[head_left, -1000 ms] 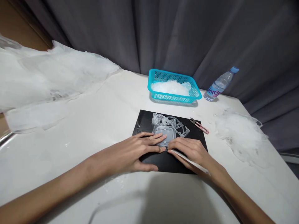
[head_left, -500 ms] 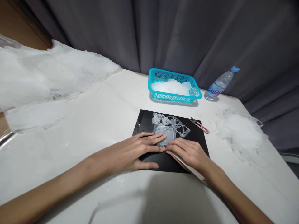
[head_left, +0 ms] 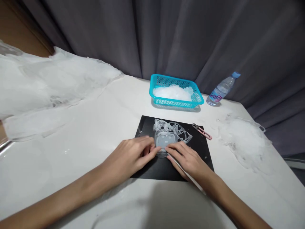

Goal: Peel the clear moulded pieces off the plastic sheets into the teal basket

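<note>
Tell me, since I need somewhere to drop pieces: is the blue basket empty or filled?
Partly filled: the blue basket holds a heap of clear plastic pieces reaching about its rim.

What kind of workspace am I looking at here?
Probably a small manual trimming station: a white table against a grey curtain, a black mat under the hands, pink snips, a turquoise basket of clear pieces.

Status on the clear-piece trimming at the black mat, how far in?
Done: finished-looking clear pieces fill the blue basket; offcuts are piled to the right. In hand: left hand pins the clear piece on the black mat; right hand works a thin white tool along its edge. Left: webbing still attached; a big clear heap waits far left.
</note>
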A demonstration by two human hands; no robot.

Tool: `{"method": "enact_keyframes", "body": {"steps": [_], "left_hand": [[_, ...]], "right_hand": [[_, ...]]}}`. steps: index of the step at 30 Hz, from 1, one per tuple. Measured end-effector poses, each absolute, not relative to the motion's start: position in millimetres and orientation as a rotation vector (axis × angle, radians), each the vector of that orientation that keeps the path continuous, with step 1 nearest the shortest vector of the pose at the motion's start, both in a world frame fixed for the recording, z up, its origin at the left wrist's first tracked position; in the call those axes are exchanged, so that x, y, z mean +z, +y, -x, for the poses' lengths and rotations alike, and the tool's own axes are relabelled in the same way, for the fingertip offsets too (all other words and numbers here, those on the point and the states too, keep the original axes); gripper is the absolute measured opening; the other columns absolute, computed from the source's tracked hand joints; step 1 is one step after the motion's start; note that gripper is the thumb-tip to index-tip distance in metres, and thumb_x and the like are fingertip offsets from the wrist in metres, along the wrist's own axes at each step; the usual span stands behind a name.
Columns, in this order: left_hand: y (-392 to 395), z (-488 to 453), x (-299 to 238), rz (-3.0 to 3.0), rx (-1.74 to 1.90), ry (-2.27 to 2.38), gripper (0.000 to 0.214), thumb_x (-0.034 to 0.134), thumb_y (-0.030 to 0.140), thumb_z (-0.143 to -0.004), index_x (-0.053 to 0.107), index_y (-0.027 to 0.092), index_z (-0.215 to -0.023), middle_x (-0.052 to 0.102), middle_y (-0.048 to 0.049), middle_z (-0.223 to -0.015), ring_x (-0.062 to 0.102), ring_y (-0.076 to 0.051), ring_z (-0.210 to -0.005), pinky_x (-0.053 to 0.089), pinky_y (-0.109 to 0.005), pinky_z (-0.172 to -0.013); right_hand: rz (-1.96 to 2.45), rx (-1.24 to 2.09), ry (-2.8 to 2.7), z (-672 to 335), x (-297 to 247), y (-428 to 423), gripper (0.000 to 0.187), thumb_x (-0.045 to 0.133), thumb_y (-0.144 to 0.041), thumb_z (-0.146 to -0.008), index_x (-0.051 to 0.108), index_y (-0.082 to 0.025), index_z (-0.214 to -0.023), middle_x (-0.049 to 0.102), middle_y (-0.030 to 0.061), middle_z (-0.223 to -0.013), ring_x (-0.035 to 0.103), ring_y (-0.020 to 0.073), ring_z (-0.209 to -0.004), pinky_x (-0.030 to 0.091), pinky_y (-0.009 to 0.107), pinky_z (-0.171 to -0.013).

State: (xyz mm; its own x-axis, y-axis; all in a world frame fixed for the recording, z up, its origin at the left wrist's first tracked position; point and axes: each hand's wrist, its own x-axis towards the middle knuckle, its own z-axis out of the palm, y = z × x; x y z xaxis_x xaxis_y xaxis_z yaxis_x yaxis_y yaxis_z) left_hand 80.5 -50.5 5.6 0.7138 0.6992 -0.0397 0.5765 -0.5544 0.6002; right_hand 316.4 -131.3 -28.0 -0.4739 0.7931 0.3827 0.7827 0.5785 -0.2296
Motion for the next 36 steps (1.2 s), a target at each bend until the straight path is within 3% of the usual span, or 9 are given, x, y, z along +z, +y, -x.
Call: {"method": "enact_keyframes", "body": {"steps": [3,9,14,17,21,25,28,31,36], "left_hand": [[-56.9,-86.3,1.5,-1.999,0.161,1.086,0.049,0.054,0.062,-0.1,0.07,0.02,-0.079,0.068,0.0005,-0.065,0.06,-0.016,-0.056,0.04,-0.026,-0.057],[-62.4,-98.2,-5.8,-1.531,0.344,0.975,0.043,0.061,0.057,-0.096,0.077,0.017,-0.095,0.078,-0.0067,-0.085,0.07,-0.02,-0.074,0.041,-0.022,-0.052],[-62.7,-100.8,-9.8,-1.436,0.471,0.917,0.024,0.07,0.038,-0.086,0.069,0.016,-0.077,0.072,-0.0032,-0.07,0.066,-0.015,-0.066,0.052,-0.024,-0.064],[-58.3,-101.1,-9.9,-1.413,0.437,0.983,0.016,0.068,0.03,-0.081,0.067,0.016,-0.074,0.07,-0.0023,-0.063,0.063,-0.014,-0.059,0.049,-0.023,-0.057],[-49.6,-98.2,-4.0,-1.433,0.315,1.03,0.023,0.067,0.039,-0.083,0.065,0.017,-0.077,0.073,-0.0053,-0.07,0.066,-0.016,-0.061,0.042,-0.02,-0.045],[-48.8,-93.0,2.8,-1.547,0.371,1.078,0.043,0.069,0.057,-0.088,0.056,0.019,-0.072,0.063,0.0012,-0.058,0.059,-0.014,-0.051,0.047,-0.022,-0.047],[-52.5,-93.8,4.5,-1.495,0.408,1.105,0.054,0.058,0.07,-0.093,0.056,0.02,-0.074,0.059,0.0024,-0.052,0.055,-0.013,-0.044,0.047,-0.023,-0.046],[-53.2,-98.0,1.2,-1.354,0.389,0.916,0.061,0.046,0.071,-0.099,0.068,0.015,-0.088,0.073,-0.0064,-0.074,0.068,-0.02,-0.066,0.056,-0.03,-0.063],[-46.5,-98.9,-6.0,-1.356,0.418,0.727,0.036,0.06,0.05,-0.101,0.072,0.016,-0.098,0.076,-0.005,-0.096,0.069,-0.019,-0.088,0.051,-0.029,-0.082]], "right_hand": [[1.217,-0.077,-2.263,-311.7,-30.0,-129.3,0.024,0.054,-0.014,-0.104,0.063,-0.012,-0.126,0.073,0.0147,-0.11,0.068,0.0253,-0.099,0.06,0.037,-0.085],[1.205,-0.138,-2.156,-296.6,-33.3,-135.0,0.022,0.053,-0.01,-0.103,0.065,-0.014,-0.121,0.074,0.0134,-0.104,0.069,0.0237,-0.093,0.059,0.036,-0.083],[1.358,0.198,-1.93,-310.3,-20.1,-122.8,0.018,0.051,-0.018,-0.105,0.068,-0.018,-0.108,0.075,0.0096,-0.1,0.071,0.0217,-0.091,0.057,0.035,-0.085],[1.6,0.299,-1.523,-349.5,-9.6,-95.6,0.019,0.057,-0.029,-0.102,0.073,-0.02,-0.102,0.076,0.0082,-0.101,0.07,0.0242,-0.094,0.056,0.037,-0.083],[1.612,0.445,-1.29,-387.1,-0.4,-77.3,0.024,0.065,-0.04,-0.095,0.075,-0.018,-0.098,0.075,0.007,-0.095,0.069,0.0251,-0.091,0.055,0.036,-0.078],[1.524,0.468,-1.52,-366.3,5.6,-100.4,0.018,0.062,-0.035,-0.099,0.074,-0.022,-0.099,0.073,0.0051,-0.099,0.067,0.0218,-0.093,0.053,0.035,-0.086],[1.446,0.431,-1.602,-333.5,7.3,-125.3,0.016,0.059,-0.028,-0.101,0.073,-0.023,-0.107,0.071,0.0066,-0.098,0.066,0.0214,-0.09,0.053,0.035,-0.082],[1.3,0.602,-1.759,-308.7,7.9,-143.0,0.022,0.057,-0.022,-0.102,0.072,-0.024,-0.118,0.068,0.0063,-0.1,0.065,0.0195,-0.089,0.055,0.033,-0.082],[1.191,0.956,-1.936,-312.9,12.2,-146.9,0.03,0.057,-0.024,-0.104,0.07,-0.03,-0.131,0.065,0.0027,-0.103,0.064,0.0158,-0.092,0.055,0.03,-0.088]]}}
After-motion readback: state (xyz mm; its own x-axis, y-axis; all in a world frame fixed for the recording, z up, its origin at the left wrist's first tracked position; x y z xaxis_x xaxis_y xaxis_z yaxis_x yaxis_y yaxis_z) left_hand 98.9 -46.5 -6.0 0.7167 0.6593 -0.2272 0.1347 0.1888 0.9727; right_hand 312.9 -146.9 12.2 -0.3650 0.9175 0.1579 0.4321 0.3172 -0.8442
